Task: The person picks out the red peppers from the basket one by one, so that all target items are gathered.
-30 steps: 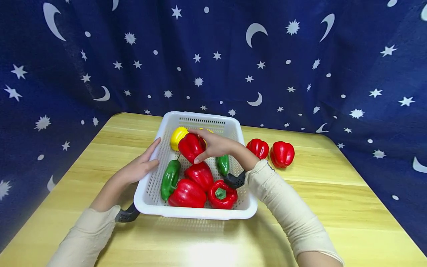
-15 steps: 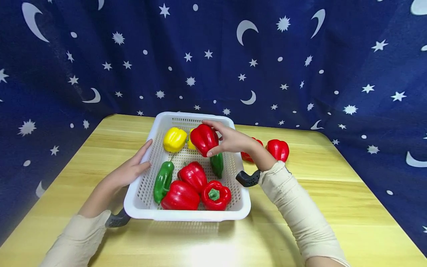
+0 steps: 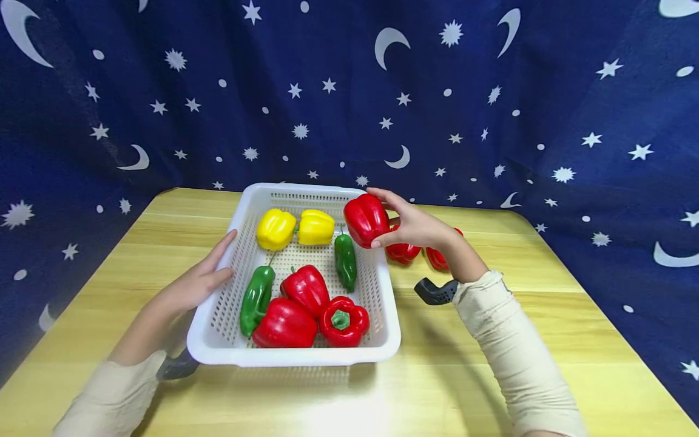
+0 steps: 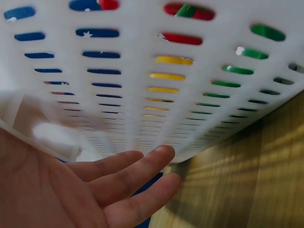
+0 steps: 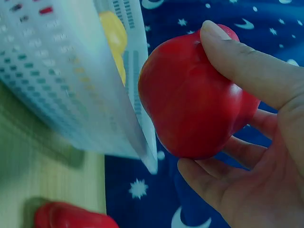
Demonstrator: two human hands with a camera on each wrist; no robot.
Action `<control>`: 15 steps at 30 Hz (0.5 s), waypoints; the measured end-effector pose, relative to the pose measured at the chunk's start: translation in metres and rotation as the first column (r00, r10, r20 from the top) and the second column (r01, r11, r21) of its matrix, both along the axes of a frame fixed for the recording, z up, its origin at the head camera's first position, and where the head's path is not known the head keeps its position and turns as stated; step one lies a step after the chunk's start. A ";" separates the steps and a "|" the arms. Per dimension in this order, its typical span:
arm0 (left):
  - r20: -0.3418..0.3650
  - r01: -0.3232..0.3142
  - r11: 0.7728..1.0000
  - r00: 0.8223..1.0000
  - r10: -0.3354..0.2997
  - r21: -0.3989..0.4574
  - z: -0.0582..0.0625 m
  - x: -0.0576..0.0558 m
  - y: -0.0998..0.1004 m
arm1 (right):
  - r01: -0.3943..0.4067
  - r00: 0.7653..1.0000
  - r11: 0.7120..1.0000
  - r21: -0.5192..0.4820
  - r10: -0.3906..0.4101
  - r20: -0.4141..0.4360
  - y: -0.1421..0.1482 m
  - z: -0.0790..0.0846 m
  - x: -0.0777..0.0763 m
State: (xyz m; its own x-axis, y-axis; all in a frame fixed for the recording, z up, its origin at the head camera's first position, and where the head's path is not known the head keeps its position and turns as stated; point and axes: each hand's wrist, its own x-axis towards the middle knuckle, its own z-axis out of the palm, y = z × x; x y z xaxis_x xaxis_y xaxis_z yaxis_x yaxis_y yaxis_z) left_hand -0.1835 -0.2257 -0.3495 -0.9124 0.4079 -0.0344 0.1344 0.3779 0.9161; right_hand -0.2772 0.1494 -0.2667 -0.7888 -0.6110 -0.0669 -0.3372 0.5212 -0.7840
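Note:
My right hand (image 3: pixel 417 227) grips a red bell pepper (image 3: pixel 364 220) above the right rim of the white perforated basket (image 3: pixel 390 331). In the right wrist view the thumb lies on one side of the pepper and the fingers on the other. My left hand (image 3: pixel 193 285) rests against the basket's left rim. The left wrist view shows its loosely extended fingers (image 4: pixel 137 183) beside the outer wall. Inside the basket lie two yellow bell peppers, one (image 3: pixel 275 229) left of the other (image 3: pixel 315 227), two long green peppers (image 3: pixel 256 300) and three red bell peppers (image 3: pixel 284 325).
Two red bell peppers sit on the wooden table (image 3: pixel 546 340) to the basket's right; one (image 3: pixel 403 252) is partly behind the right hand, the other (image 3: pixel 438 258) behind the wrist. A dark blue curtain (image 3: pixel 327 121) with moons and stars hangs behind the table.
My right hand has lifted the red bell pepper from inside the basket and carried it right, over the right rim. The left hand stays at the left rim. The head view has shifted slightly.

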 end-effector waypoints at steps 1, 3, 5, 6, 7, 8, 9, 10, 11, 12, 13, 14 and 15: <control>-0.006 0.004 1.000 1.000 -0.004 0.001 0.000 0.000 0.000 | 0.011 1.000 1.000 -0.005 -0.011 0.011 0.004 0.000 0.000; -0.008 0.003 1.000 1.000 -0.003 -0.003 0.000 0.001 -0.001 | 0.032 0.999 0.999 -0.007 -0.032 0.014 0.013 0.001 0.000; -0.013 0.001 1.000 1.000 -0.001 -0.004 0.001 0.002 -0.002 | 0.052 0.999 0.999 -0.014 -0.052 0.003 0.022 0.001 0.000; -0.015 0.000 1.000 1.000 0.000 -0.005 0.001 0.002 -0.003 | 0.058 0.998 0.998 -0.015 -0.058 -0.007 0.026 0.001 0.000; -0.015 -0.001 1.000 1.000 0.001 -0.006 0.001 0.002 -0.003 | 0.067 0.998 0.997 -0.022 -0.068 -0.009 0.031 0.001 0.000; -0.013 -0.005 1.000 1.000 0.005 -0.008 0.001 0.003 -0.003 | 0.078 0.997 0.997 -0.029 -0.079 -0.012 0.035 0.001 0.001; -0.013 -0.005 1.000 1.000 0.005 -0.008 0.001 0.003 -0.003 | 0.091 0.996 0.995 -0.038 -0.092 -0.017 0.040 0.001 0.001; -0.012 -0.005 1.000 1.000 0.004 -0.007 0.001 0.003 -0.002 | 0.103 0.994 0.993 -0.049 -0.104 -0.019 0.044 0.001 0.001; -0.011 -0.004 1.000 1.000 0.004 -0.009 0.002 0.003 -0.002 | 0.112 0.993 0.992 -0.057 -0.113 -0.021 0.049 0.002 0.002; -0.010 -0.003 1.000 1.000 0.002 -0.008 0.002 0.003 -0.001 | 0.128 0.991 0.989 -0.070 -0.129 -0.017 0.053 0.002 0.002; -0.009 -0.002 1.000 1.000 0.002 -0.009 0.002 0.003 -0.001 | 0.143 0.989 0.986 -0.081 -0.145 -0.016 0.058 0.002 0.002; -0.006 -0.004 1.000 1.000 0.004 -0.012 0.002 0.002 0.000 | 0.153 0.988 0.984 -0.091 -0.156 -0.020 0.062 0.003 0.002; -0.001 -0.007 1.000 1.000 0.007 -0.017 0.002 0.002 0.000 | 0.163 0.986 0.982 -0.097 -0.166 -0.024 0.067 0.003 0.002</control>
